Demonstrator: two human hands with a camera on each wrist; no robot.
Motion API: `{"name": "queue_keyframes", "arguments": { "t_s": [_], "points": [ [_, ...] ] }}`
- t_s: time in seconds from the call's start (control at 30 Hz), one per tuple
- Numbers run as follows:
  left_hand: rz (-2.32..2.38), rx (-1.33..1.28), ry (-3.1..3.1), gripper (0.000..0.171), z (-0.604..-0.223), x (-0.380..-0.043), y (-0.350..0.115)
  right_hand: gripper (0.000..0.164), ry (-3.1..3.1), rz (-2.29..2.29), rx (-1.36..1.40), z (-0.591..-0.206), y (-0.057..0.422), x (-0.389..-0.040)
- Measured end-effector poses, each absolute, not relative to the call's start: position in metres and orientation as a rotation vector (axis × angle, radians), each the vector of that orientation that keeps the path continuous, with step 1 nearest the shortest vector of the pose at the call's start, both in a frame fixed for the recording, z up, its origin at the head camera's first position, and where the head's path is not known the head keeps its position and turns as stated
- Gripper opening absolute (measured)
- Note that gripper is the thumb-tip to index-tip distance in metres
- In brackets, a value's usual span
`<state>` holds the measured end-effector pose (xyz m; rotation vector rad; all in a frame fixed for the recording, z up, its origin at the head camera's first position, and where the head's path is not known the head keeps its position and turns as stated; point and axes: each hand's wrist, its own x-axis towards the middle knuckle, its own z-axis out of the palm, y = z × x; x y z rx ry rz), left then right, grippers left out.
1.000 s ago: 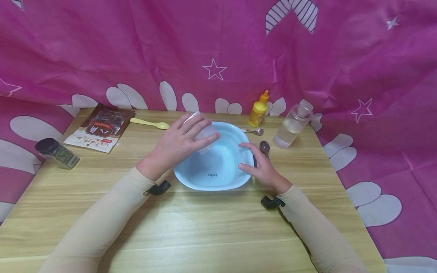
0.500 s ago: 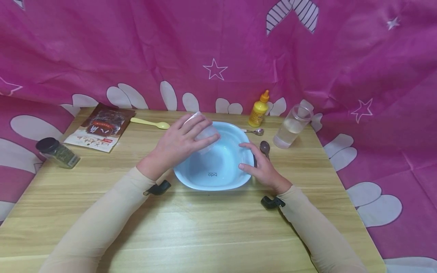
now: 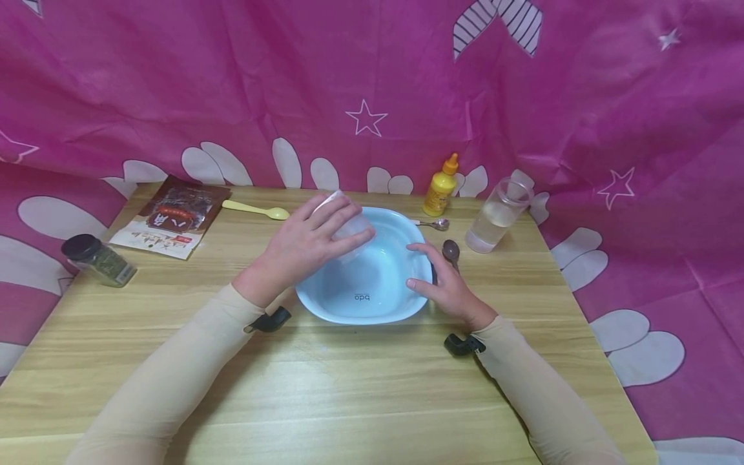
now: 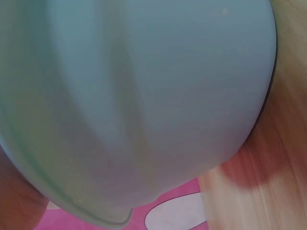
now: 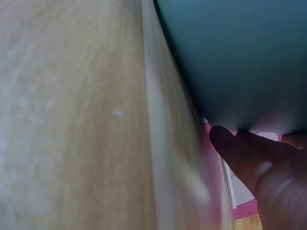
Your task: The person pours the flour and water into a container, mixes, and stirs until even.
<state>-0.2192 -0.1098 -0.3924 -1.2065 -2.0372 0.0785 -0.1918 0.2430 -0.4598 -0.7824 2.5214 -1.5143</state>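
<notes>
Over the back left of a light blue plastic basin (image 3: 380,310), my left hand (image 3: 305,240) grips a tilted translucent cup (image 3: 352,226); palm and fingers cover much of it. Clear liquid seems to lie in the basin, though this is hard to tell. On the basin's right side my right hand (image 3: 450,287) holds the rim, with the thumb and one finger reaching over the inside. The right wrist view has fingers (image 5: 254,148) against the basin's outer wall (image 5: 235,57). In the left wrist view the basin's outer wall (image 4: 192,86) fills most of the picture.
Behind and right of the basin stand a yellow squeeze bottle (image 3: 440,187) and a clear cup of liquid (image 3: 496,216). A metal spoon (image 3: 438,224) and a dark spoon (image 3: 450,249) lie nearby. To the left are a yellow spoon (image 3: 261,211), a brown pouch (image 3: 174,216) and a black-lidded jar (image 3: 99,260).
</notes>
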Motion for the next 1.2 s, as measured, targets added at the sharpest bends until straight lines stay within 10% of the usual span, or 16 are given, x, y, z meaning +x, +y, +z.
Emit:
{"name": "queue_keyframes", "arguments": {
  "t_s": [1.2],
  "points": [
    [-0.079, -1.148, -2.071, 0.072, -0.3964, -0.2199, -0.1103, 0.065, 2.537, -1.51, -0.768, -0.4591, 0.2421, -0.1913]
  ]
}}
